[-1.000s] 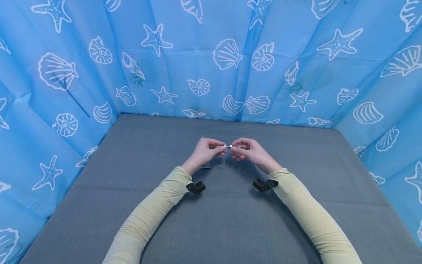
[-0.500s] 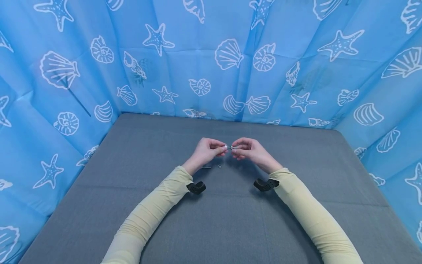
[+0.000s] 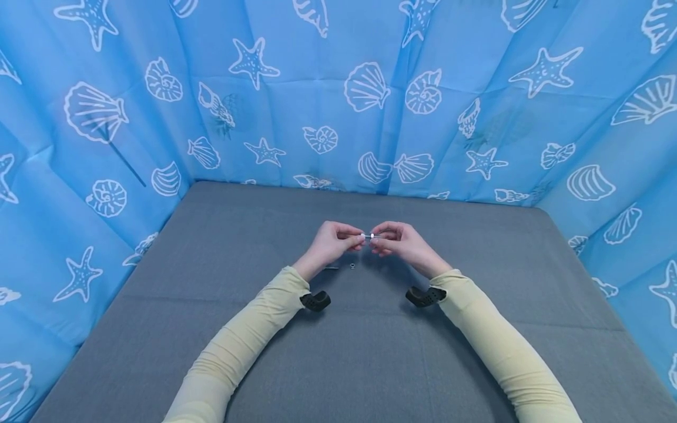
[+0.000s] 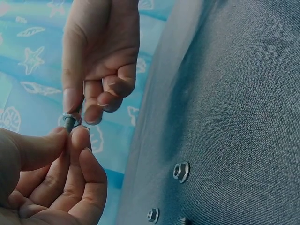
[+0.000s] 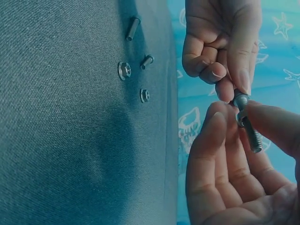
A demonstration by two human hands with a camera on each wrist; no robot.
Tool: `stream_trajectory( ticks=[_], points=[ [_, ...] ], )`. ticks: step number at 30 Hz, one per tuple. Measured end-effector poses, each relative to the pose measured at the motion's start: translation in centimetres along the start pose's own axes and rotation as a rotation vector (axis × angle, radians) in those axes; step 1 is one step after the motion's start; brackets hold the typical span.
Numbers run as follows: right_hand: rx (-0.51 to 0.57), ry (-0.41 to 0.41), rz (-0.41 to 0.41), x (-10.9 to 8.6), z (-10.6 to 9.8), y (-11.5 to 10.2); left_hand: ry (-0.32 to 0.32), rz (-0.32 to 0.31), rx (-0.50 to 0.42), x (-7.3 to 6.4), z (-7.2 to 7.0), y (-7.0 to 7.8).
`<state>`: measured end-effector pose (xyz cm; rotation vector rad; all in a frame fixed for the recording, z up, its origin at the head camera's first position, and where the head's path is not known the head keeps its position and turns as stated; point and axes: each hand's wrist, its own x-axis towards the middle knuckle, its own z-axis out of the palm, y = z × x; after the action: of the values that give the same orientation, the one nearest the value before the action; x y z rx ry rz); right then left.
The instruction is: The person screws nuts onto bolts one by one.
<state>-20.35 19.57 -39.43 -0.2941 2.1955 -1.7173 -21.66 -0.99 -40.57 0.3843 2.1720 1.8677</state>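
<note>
Above the table's far half, my left hand (image 3: 334, 241) pinches the head end of a metal bolt (image 5: 253, 139) between thumb and fingers. My right hand (image 3: 399, 239) faces it from the other side. Its thumb and fingertips pinch a flanged nut (image 5: 241, 119) that sits around the bolt's shank. Past the nut, the threaded end sticks out toward the right palm, as the right wrist view shows. From the left wrist, a short stretch of shank shows between the two hands, while the bolt's head is hidden by the left fingers.
On the grey cloth-covered table (image 3: 338, 352) below the hands lie a larger flanged nut (image 5: 124, 70), a smaller flanged nut (image 5: 145, 95), a longer bolt (image 5: 133, 29) and a shorter bolt (image 5: 147, 62). A blue shell-print curtain (image 3: 317, 100) rises behind and at both sides.
Both hands stay almost in place, holding the bolt and nut. The nut's faces catch the light differently from frame to frame, and the right fingers shift slightly.
</note>
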Motion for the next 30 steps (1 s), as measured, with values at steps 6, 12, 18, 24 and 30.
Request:
stream_trajectory(
  ticks=[6,12,18,24,30],
  points=[
    [-0.010,0.004,0.018,-0.18,0.14,-0.21,0.007,0.018,0.005,0.02,0.06,-0.03],
    [-0.001,0.001,-0.006,-0.18,0.11,-0.11,0.004,0.012,-0.008,0.03,0.05,0.04],
    [-0.021,0.007,0.012,-0.25,0.12,-0.14,0.005,0.021,-0.018,0.02,0.05,0.03],
    [-0.010,0.023,-0.015,-0.15,0.09,0.10,0.000,0.005,-0.012,0.05,0.06,-0.08],
    [-0.023,0.015,0.007,-0.19,0.10,-0.05,0.008,0.013,-0.007,0.06,0.13,-0.07]
  ],
)
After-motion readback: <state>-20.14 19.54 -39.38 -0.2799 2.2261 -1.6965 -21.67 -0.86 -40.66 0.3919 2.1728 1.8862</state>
